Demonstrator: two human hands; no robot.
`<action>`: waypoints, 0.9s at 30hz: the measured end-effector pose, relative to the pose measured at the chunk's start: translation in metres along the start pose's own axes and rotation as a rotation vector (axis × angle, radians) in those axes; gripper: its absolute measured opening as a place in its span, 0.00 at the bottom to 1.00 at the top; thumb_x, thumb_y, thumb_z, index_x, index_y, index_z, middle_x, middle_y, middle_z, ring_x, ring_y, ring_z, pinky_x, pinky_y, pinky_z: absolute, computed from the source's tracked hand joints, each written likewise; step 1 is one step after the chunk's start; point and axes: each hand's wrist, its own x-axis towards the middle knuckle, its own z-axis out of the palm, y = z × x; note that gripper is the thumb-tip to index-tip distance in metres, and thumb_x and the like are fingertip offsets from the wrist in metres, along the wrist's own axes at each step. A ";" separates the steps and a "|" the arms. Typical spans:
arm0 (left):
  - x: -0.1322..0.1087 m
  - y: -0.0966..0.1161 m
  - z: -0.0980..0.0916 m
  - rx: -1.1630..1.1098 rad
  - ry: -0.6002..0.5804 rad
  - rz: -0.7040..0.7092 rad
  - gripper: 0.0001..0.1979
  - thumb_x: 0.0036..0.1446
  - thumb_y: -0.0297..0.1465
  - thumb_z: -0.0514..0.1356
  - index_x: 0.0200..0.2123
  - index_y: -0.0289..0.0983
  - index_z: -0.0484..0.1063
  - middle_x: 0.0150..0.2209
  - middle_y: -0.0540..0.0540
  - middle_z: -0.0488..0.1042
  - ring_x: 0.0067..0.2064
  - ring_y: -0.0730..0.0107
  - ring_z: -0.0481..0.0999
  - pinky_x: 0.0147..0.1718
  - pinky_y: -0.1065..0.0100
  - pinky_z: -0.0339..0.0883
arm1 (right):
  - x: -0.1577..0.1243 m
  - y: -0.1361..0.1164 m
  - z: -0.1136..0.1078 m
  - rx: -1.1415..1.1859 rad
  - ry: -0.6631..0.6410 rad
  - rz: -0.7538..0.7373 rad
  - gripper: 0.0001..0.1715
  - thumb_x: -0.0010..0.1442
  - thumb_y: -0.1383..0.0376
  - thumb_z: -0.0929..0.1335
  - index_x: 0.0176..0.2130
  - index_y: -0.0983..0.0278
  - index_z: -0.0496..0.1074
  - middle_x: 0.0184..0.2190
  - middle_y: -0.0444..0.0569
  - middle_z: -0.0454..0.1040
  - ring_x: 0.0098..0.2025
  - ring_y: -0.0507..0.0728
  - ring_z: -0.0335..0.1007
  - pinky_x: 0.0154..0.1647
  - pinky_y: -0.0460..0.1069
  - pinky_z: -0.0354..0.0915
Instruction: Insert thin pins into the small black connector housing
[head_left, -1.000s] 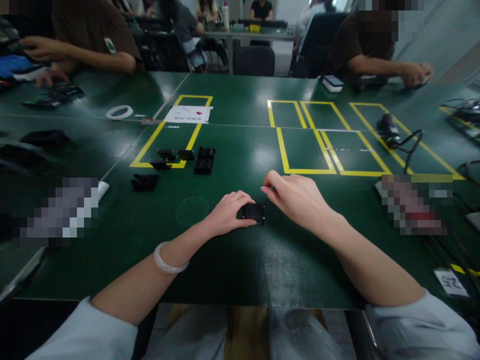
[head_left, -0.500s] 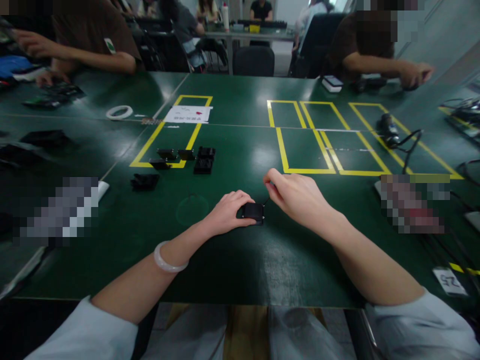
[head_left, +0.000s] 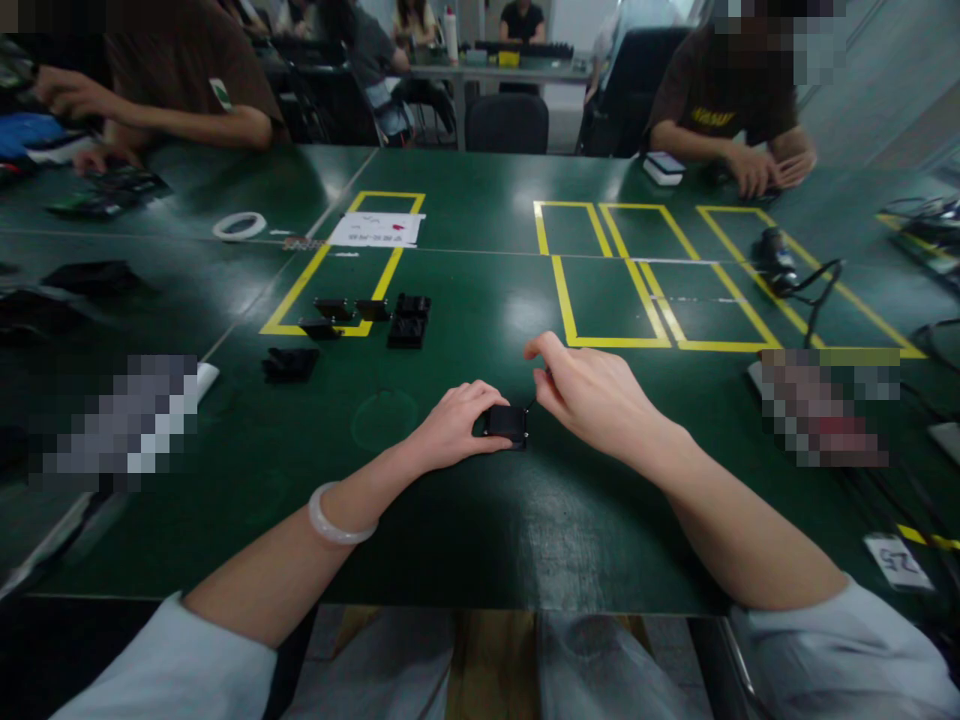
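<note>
My left hand (head_left: 466,420) is closed on a small black block (head_left: 507,424), thumb at its near side and fingers at its far side. Bright screw-like dots show at the block's corners. Close by on the right, my right hand (head_left: 589,395) pinches a thin dark rod-like tool (head_left: 532,404), its end at the block's right edge. Most of the tool is hidden inside my fingers, and its exact kind cannot be made out. My right index finger is bent up above the thumb.
Several small black parts (head_left: 409,320) sit left of centre, near a paper label (head_left: 375,229) inside yellow tape. A white ring (head_left: 238,226) lies farther back. A black cabled device (head_left: 777,262) is on the right. Two people work across the green table (head_left: 480,540).
My right index finger has shifted slightly while the thin tool stays at the block. My left hand and the block hold still. The person at far right has drawn their hands leftward.
</note>
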 end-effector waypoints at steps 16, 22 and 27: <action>0.000 0.000 0.000 -0.002 0.009 0.005 0.20 0.56 0.46 0.63 0.47 0.41 0.70 0.47 0.45 0.71 0.50 0.57 0.69 0.49 0.59 0.61 | 0.001 0.001 -0.002 -0.034 -0.046 0.014 0.18 0.69 0.59 0.54 0.44 0.64 0.66 0.30 0.48 0.77 0.30 0.54 0.72 0.28 0.47 0.48; 0.000 0.000 0.000 0.003 0.005 -0.001 0.20 0.57 0.46 0.63 0.47 0.41 0.70 0.47 0.44 0.71 0.50 0.56 0.69 0.49 0.58 0.61 | 0.001 0.000 -0.003 -0.026 -0.027 0.015 0.16 0.67 0.64 0.54 0.46 0.64 0.65 0.30 0.47 0.77 0.29 0.53 0.72 0.28 0.47 0.49; 0.000 0.000 0.000 -0.010 0.005 0.002 0.19 0.56 0.46 0.63 0.47 0.42 0.70 0.48 0.45 0.71 0.51 0.57 0.69 0.49 0.58 0.61 | 0.001 0.001 -0.002 -0.059 -0.025 0.018 0.17 0.68 0.60 0.54 0.44 0.64 0.66 0.30 0.48 0.77 0.30 0.54 0.71 0.28 0.48 0.49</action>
